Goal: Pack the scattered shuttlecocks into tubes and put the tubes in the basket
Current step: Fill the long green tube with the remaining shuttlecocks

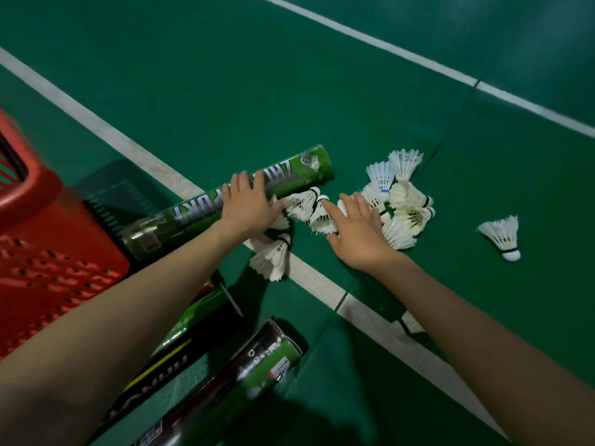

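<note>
Two bare forearms reached out over a green court floor (pixel 225 75) crossed by white lines (pixel 106 130), seen from above. The left hand (pixel 248 204) lay palm down on a green tube (pixel 299 170), which rested on its side on the floor, slanting from lower left to upper right. Its fingers (pixel 240 183) were straight and spread across the top of the tube, not wrapped round it.

The right hand (pixel 357 233) was stretched palm down over the near edge of a pile of white shuttlecocks (pixel 402 207). Its fingers were straight, slightly apart and held nothing; whether they touched the feathers could not be told. The pile sat on the floor just right of the tube's far end.

Two nested shuttlecocks (pixel 306 204) lay between the hands, and a small cluster (pixel 273 255) lay on a white line just beside the left wrist. A lone shuttlecock (pixel 502 236) lay well apart to the right, cork end toward the viewer. Another one (pixel 410 321) was mostly hidden under the right forearm.

A red basket (pixel 48 252) with a perforated wall stood at the left edge, near the green tube's near end. Two more tubes lay on the floor below the left forearm: a green-and-black tube (pixel 193 320) partly covered by the arm, and beside it a dark tube (pixel 257 365) with a green end
</note>
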A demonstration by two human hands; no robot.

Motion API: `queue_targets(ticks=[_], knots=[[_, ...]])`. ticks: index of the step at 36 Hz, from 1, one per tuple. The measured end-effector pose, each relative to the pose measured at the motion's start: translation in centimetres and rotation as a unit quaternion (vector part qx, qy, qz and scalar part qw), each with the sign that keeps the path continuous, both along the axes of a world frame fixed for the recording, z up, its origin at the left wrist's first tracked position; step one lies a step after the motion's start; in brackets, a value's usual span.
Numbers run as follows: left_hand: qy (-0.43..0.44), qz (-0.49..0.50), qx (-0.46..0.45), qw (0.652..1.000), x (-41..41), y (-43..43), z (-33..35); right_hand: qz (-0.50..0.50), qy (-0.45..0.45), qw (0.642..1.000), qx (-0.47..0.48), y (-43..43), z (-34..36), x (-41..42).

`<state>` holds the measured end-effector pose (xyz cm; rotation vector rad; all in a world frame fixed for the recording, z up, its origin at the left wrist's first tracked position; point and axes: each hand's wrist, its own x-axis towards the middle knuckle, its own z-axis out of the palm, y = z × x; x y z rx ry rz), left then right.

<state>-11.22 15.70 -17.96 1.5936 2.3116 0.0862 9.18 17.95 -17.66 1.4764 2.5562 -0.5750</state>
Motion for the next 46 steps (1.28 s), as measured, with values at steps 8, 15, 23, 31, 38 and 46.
queue_targets(ticks=[8, 15, 23, 31, 38, 46], knots=[[0.024, 0.01, 0.024, 0.999, 0.0, 1.1, 0.5, 0.022, -0.08, 0.993, 0.088, 1.4, -1.1, -0.6], [-0.045, -0.015, -0.033, 0.998, -0.4, 1.5, 0.1, -0.031, -0.039, 0.993, 0.108, 3.4, -0.9, 1.3], [-0.05, -0.059, -0.051, 0.996, 3.5, 1.6, -0.3, -0.091, -0.104, 0.99, -0.013, 4.5, -0.8, 5.4], [-0.061, -0.13, -0.044, 0.989, 7.8, 2.2, 0.4, -0.121, -0.143, 0.982, -0.002, 0.9, -0.5, 8.5], [-0.079, -0.176, -0.068, 0.979, 10.4, 1.3, 0.7, -0.119, -0.137, 0.983, 0.03, -3.9, 0.8, 12.6], [-0.081, -0.202, -0.069, 0.974, 12.9, 0.1, 1.2, -0.142, -0.141, 0.977, -0.069, -6.6, 1.9, 16.2]])
